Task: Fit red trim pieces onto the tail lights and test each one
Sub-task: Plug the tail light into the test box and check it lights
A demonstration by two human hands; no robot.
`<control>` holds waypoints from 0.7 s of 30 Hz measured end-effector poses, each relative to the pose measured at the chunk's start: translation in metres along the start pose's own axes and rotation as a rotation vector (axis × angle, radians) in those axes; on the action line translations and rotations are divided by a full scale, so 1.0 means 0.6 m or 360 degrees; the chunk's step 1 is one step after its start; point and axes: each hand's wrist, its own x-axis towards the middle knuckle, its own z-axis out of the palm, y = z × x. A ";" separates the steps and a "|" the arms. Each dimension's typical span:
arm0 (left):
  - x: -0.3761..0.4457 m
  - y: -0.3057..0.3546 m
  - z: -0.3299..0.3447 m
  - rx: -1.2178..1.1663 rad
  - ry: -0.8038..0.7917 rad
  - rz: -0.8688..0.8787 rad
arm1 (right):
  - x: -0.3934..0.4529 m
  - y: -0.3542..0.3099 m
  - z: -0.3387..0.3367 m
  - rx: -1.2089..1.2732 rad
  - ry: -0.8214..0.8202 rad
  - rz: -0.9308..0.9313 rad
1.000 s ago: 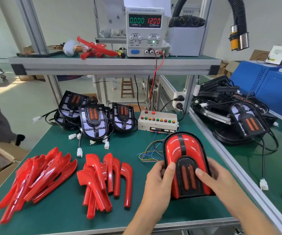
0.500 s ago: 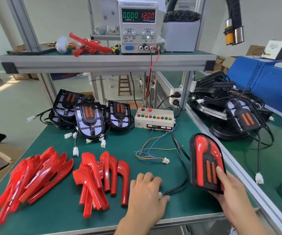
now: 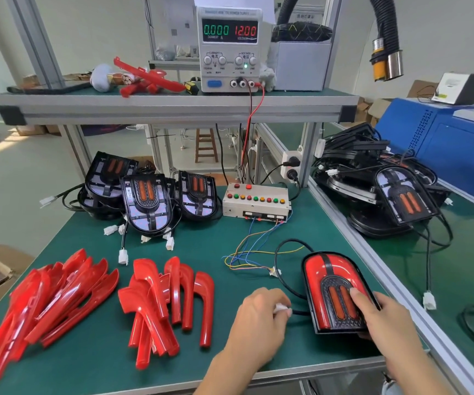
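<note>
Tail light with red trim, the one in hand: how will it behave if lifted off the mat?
The tail light looks like a rigid moulded shell, so it probably won't flex. Its black cable trails loose and would likely drag. The glossy red trim may be slippery; the right hand steadies it.

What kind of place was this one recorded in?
Most likely a small factory assembly and test bench: a bench power supply on the shelf, a button test box wired beneath it, and piles of red trim pieces beside untrimmed tail lights.
</note>
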 end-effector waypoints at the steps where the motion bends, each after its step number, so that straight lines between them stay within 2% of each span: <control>1: 0.003 0.002 0.003 0.0004 -0.0039 -0.0001 | -0.002 -0.002 0.001 -0.0070 0.0034 -0.0020; 4: 0.014 0.002 0.009 -0.0053 0.0015 -0.0034 | -0.009 -0.009 0.004 -0.0330 0.0045 -0.0071; 6: 0.021 -0.001 0.008 -0.0162 0.0120 -0.0096 | -0.011 -0.014 0.007 -0.0716 0.0182 -0.0160; 7: 0.024 -0.002 0.007 -0.0215 0.0151 -0.0130 | -0.012 -0.017 0.009 -0.0855 0.0313 -0.0321; 8: 0.027 -0.003 0.006 -0.0264 0.0166 -0.0159 | -0.015 -0.023 0.016 -0.0909 0.0426 -0.0587; 9: 0.030 -0.004 0.004 -0.0314 0.0167 -0.0186 | -0.020 -0.029 0.025 -0.0893 0.0433 -0.0919; 11: 0.037 -0.004 0.001 -0.0417 0.0150 -0.0244 | -0.032 -0.037 0.051 -0.0933 0.0215 -0.1448; 12: 0.042 -0.004 -0.001 -0.0455 0.0148 -0.0277 | -0.037 -0.038 0.066 -0.1037 0.0069 -0.1574; 15: 0.053 -0.006 -0.012 -0.0497 0.0128 -0.0330 | -0.032 -0.050 0.095 -0.1211 -0.0262 -0.1485; 18: 0.059 -0.008 -0.027 -0.0676 0.0032 -0.0322 | -0.010 -0.070 0.100 -0.1250 -0.0269 -0.1471; 19: 0.061 -0.009 -0.032 -0.0746 0.0082 -0.0313 | -0.004 -0.074 0.100 -0.1213 -0.0281 -0.1450; 21: 0.073 -0.019 -0.041 -0.0640 0.0387 -0.0234 | 0.003 -0.083 0.098 -0.1085 -0.0289 -0.1383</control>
